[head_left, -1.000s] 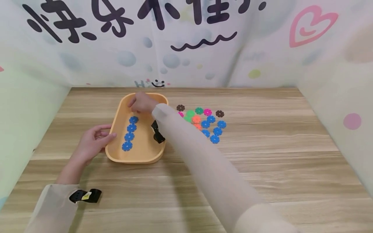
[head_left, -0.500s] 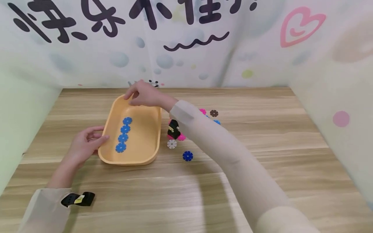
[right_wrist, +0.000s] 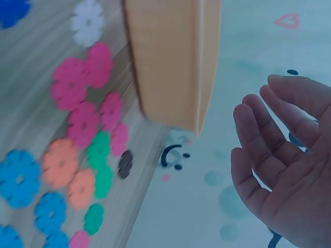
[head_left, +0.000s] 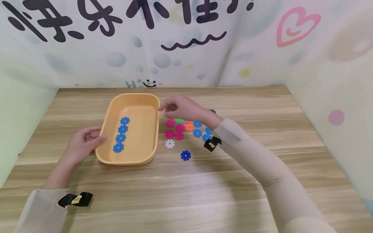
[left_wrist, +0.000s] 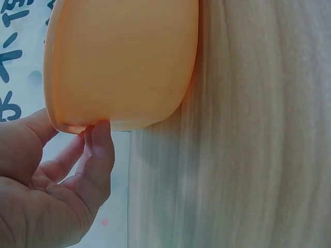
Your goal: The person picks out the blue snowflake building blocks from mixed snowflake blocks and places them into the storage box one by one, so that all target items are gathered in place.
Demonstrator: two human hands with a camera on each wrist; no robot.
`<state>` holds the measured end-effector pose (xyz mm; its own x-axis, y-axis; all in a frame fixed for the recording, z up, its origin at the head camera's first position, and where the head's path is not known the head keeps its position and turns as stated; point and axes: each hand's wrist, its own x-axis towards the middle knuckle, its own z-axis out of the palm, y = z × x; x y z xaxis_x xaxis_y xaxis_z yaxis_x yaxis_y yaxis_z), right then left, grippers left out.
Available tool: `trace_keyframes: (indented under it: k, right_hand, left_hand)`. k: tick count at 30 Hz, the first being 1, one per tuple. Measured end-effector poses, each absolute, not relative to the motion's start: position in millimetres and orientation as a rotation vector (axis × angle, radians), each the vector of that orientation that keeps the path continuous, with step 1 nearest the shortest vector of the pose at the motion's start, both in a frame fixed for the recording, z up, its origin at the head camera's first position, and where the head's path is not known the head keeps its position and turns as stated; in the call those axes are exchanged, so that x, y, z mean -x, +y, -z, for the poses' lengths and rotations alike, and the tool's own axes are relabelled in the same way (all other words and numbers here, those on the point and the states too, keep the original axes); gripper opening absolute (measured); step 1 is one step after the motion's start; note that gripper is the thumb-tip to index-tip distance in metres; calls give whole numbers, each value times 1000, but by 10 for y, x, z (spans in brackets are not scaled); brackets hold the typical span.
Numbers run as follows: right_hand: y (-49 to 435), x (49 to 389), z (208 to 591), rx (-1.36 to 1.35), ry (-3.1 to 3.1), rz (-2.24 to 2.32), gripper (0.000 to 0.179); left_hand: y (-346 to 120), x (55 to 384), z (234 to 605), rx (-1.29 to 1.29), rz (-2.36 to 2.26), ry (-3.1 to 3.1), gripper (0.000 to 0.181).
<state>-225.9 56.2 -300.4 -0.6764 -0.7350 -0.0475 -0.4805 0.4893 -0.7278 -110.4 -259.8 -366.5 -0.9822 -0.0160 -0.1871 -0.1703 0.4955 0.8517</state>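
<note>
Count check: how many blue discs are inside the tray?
4, in a slanting row left of centre in the tray: far disc, second disc, third disc, near disc. None looks hidden.

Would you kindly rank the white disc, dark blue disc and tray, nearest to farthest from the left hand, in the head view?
1. Tray, gripped by the left hand.
2. White disc, right of the tray.
3. Dark blue disc, farther right.

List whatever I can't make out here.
Head view: part of the brown disc, hidden behind the wrist of the right hand.
Left wrist view: one end of the tray, cut off by the top edge.
Right wrist view: part of the dark blue disc, cut off by the upper-left corner.
</note>
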Motion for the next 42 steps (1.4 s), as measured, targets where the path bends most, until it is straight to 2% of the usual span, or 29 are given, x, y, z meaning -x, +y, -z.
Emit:
trace_keyframes:
  k: [11,22,42]
  right_hand:
    - [1357,2049,3309,879,2366,1096,23]
    - [1872,1959,3712,697,2379,1133,25]
    - [1997,1960,3977,645,2448,1041,31]
  left_hand:
    - [-2617,1098,3651,168,-1499,2595,59]
    - [-2615,1086,3649,171,-1479,2597,60]
    - [-2596,1100,3663,183,-1472,2597,61]
